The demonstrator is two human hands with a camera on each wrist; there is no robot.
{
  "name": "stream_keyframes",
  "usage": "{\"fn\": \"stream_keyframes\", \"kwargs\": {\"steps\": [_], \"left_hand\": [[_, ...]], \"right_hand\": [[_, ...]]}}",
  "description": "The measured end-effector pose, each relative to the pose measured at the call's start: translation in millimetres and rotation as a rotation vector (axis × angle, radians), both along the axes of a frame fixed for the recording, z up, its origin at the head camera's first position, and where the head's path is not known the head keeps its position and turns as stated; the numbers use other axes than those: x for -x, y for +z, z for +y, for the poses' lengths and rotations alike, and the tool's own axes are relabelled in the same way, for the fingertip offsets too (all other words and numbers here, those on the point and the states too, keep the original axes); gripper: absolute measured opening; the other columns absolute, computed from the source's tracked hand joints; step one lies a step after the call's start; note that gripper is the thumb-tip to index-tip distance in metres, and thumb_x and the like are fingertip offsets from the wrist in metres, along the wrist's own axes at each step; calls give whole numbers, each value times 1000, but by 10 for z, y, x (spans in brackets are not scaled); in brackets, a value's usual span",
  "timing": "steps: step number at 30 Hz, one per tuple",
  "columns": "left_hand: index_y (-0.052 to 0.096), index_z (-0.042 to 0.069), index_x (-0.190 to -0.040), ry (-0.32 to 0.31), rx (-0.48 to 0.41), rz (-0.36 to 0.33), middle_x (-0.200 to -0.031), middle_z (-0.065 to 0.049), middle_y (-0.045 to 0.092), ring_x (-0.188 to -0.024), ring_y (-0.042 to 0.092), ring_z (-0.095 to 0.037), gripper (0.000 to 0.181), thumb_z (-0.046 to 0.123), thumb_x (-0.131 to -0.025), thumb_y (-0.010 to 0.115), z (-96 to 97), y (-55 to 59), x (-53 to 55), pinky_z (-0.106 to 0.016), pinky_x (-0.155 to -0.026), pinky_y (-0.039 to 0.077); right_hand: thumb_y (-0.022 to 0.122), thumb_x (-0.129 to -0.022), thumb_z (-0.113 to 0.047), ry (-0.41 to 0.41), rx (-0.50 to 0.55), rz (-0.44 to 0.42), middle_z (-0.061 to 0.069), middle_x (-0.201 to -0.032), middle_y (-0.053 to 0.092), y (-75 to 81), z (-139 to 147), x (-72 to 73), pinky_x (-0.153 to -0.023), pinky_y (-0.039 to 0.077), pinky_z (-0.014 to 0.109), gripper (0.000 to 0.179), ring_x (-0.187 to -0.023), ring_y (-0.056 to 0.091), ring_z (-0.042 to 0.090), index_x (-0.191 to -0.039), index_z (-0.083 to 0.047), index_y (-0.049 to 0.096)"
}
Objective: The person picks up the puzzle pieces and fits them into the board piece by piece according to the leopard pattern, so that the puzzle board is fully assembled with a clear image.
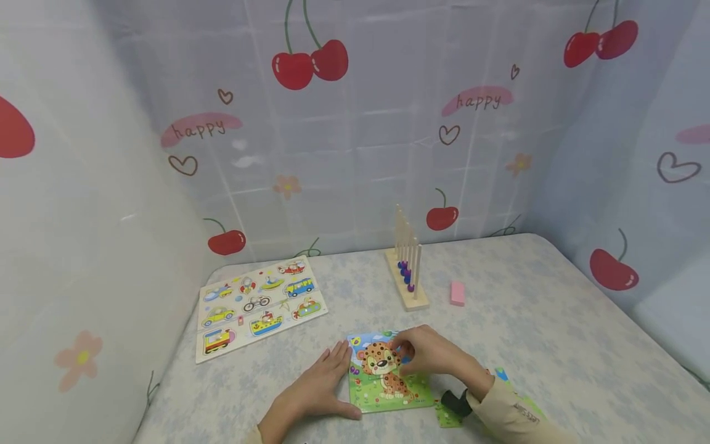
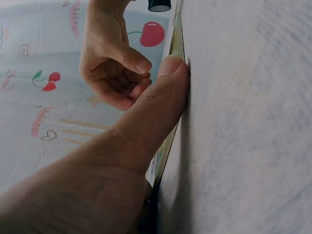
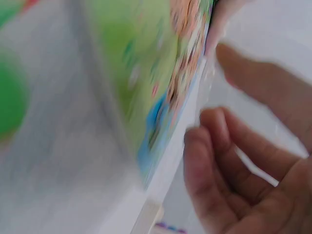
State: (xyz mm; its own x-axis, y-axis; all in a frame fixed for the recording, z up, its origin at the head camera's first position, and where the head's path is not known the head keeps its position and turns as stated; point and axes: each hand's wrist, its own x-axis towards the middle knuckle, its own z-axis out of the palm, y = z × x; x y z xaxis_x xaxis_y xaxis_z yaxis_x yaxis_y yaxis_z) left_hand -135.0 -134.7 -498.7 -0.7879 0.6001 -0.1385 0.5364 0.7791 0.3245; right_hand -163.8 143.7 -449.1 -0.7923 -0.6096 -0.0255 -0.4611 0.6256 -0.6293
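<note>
A square picture puzzle [image 1: 368, 401] with a spotted leopard cub on green grass lies flat on the table. My left hand [image 1: 322, 382] rests beside it with straight fingers along its left edge, the thumb at the near left corner; the left wrist view shows this thumb [image 2: 165, 90] against the board's side. Over the upper right part hovers my right hand [image 1: 429, 351], fingers loosely bent and thumb apart. In the right wrist view nothing sits between the thumb and fingers of that hand [image 3: 234, 170], and the puzzle [image 3: 131, 58] appears beside them.
Green puzzle pieces [image 1: 448, 416] lie by the right forearm, partly hidden under it. Farther left is a vehicle peg puzzle [image 1: 244, 339]. A wooden stand [image 1: 413, 302] with upright rods and blue and purple beads is at the back, beside a pink block [image 1: 457, 293]. Cherry-printed curtains surround the table.
</note>
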Motion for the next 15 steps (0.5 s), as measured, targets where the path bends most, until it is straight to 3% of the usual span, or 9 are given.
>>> {"fn": "stream_keyframes", "kwargs": {"steps": [5,15], "left_hand": [[19,2,-155,1,-5,-12,-164,-16,11,-152,14,-29,121,75,-70,67,6,-13,-6,-48,-123,18],[19,2,-155,1,10,9,-164,-16,11,-152,14,-30,121,75,-70,66,6,0,-6,-48,-123,19]], "right_hand": [[83,-77,-19,30,47,-57,3,-90,66,9,297,28,-66,52,22,44,-79,61,13,-115,-4,67],[85,-74,-24,-98,-33,-88,-3,-94,65,-46,946,-51,-67,50,24,49,-80,56,7,-116,-7,67]]}}
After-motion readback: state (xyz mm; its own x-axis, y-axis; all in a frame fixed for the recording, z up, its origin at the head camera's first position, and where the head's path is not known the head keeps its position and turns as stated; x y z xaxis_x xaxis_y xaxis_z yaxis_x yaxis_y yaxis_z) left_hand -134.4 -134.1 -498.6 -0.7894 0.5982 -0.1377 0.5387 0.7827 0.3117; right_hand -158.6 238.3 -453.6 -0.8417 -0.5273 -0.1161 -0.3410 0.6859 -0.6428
